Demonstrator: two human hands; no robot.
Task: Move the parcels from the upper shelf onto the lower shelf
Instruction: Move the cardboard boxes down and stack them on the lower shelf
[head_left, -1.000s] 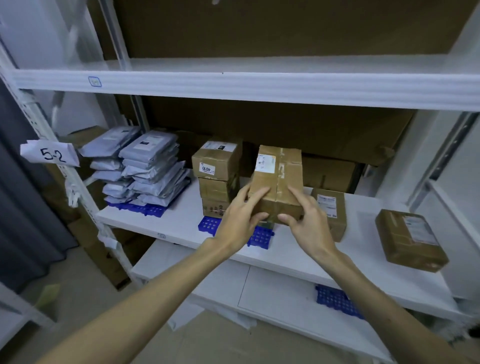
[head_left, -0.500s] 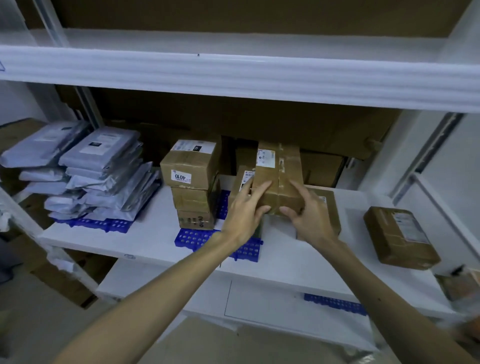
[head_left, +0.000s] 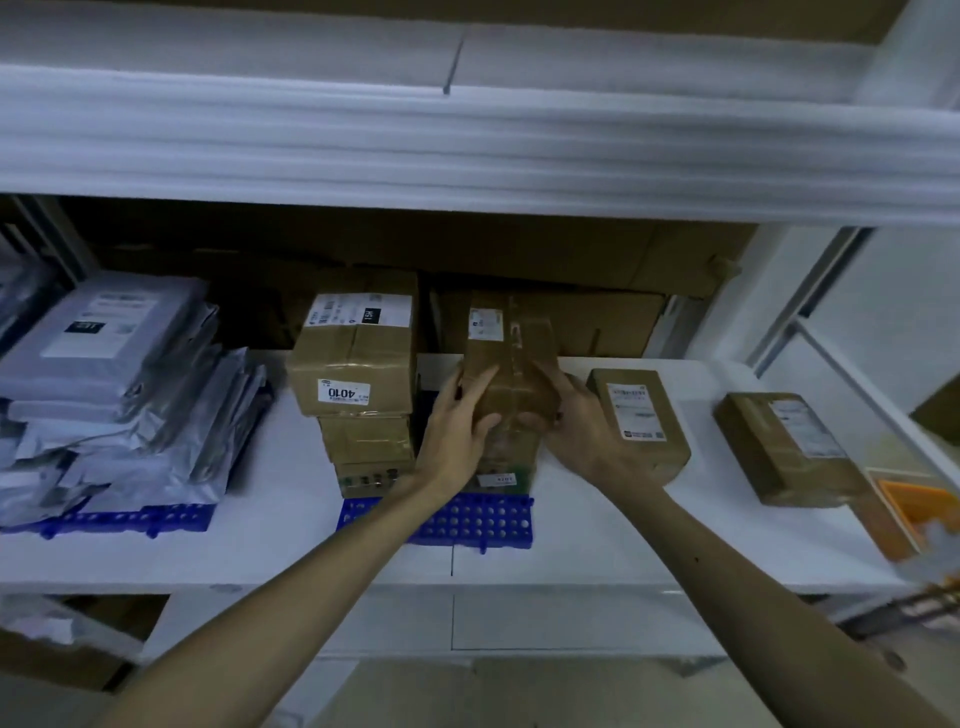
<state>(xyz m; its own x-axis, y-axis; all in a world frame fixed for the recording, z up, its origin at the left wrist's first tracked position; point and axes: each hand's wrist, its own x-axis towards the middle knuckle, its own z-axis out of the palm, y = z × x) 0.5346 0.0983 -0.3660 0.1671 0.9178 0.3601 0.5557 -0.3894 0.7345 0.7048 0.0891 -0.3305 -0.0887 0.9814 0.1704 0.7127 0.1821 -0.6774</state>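
Note:
A taped brown cardboard parcel (head_left: 511, 353) with a white label sits on top of a smaller box (head_left: 506, 460) on the lower shelf (head_left: 597, 535). My left hand (head_left: 457, 431) grips its left front side and my right hand (head_left: 587, 431) grips its right front corner. To its left stands a stack of brown boxes (head_left: 358, 364) marked 4010. Under both stacks lies a blue plastic grid mat (head_left: 467, 519). The upper shelf (head_left: 467, 140) crosses the top of the view as a white edge; what lies on it is hidden.
Grey mailer bags (head_left: 109, 384) are piled at the left on another blue mat. Two more brown parcels (head_left: 639, 421) (head_left: 784, 447) lie flat on the right. Large cardboard (head_left: 571, 265) lines the back. An orange object (head_left: 914, 504) sits at the far right edge.
Both hands carried the parcel further back into the lower shelf and set it onto the smaller box. The camera moved closer and rightward.

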